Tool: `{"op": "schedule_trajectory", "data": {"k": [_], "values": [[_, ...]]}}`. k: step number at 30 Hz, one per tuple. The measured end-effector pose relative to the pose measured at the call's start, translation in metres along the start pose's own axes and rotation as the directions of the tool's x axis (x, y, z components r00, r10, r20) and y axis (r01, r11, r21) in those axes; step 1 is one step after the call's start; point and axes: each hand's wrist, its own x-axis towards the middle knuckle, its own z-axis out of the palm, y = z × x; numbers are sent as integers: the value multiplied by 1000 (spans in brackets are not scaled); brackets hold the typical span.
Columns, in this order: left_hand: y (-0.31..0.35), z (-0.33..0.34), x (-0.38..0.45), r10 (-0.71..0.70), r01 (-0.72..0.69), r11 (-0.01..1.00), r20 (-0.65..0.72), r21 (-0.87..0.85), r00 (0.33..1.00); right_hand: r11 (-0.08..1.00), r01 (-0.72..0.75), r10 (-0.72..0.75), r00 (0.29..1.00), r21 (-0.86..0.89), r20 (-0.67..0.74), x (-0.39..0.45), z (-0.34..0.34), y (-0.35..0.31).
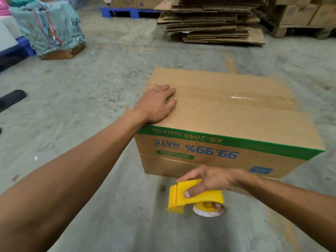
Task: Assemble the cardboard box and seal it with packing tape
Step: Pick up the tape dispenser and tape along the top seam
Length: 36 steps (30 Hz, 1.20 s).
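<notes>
Head view is showing a grey concrete floor (pixel 91 106) with a stack of flattened cardboard (pixel 212 24) and a blue pallet (pixel 127 12) lying behind. Sitting on it, the cardboard box (pixel 227 120) is closed, clear tape (pixel 236 97) running along its top seam. Left hand (pixel 156 103) is pressing flat on the lid; right hand (pixel 209 180) is gripping the yellow tape dispenser (pixel 192 199) just before the box.

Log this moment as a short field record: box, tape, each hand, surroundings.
box: cardboard box on the concrete floor, top flaps shut, printing upside down
seam: clear tape strip along the top seam
left hand: left hand flat on the box top, near its left edge
right hand: right hand grips the yellow tape dispenser, low in front of the box
background: stack of flattened cardboard
</notes>
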Motion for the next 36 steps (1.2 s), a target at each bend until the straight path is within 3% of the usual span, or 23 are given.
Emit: {"op": "schedule_trajectory", "data": {"k": [3,6,9,11,14,18,21,27,29,31,33,35,36], "values": [[-1,-1,1,-1,2,1000,11,-15,1000,988,129,-136,988,90,76,-38,-37,-59],[-3,-5,3,1,0,1000,45,-16,999,933,313,-319,948,176,5,-75,-77,-111],[-2,-6,3,5,-2,997,41,-80,999,870,470,-432,873,151,-228,-93,-116,-143],[-3,-2,4,-6,7,999,12,-52,1000,846,524,-438,786,95,-436,-95,-143,-151],[-4,3,4,-19,20,1000,16,-22,1000,805,582,-408,680,111,-609,-89,-169,-141],[4,-2,6,-29,32,993,29,-115,999,715,640,-355,680,282,-642,-77,-165,-106],[14,-5,12,-10,15,983,26,-182,1000,716,626,-332,694,308,-639,-71,-164,-91],[36,-14,18,-29,-46,919,-183,-393,983,741,607,-341,708,287,-619,-76,-170,-86],[44,-21,19,-106,6,870,-173,-493,979,744,604,-348,714,285,-607,-77,-171,-82],[51,-25,20,-211,116,772,-79,-625,974,742,603,-341,717,294,-609,-77,-173,-77],[61,-30,20,-294,316,511,183,-799,938,742,598,-332,721,304,-608,-75,-175,-75],[68,-35,21,-240,489,232,438,-841,867,741,592,-330,731,315,-597,-75,-176,-74],[70,-36,22,-200,529,142,499,-836,843,743,588,-329,736,319,-592,-74,-176,-74]]}}
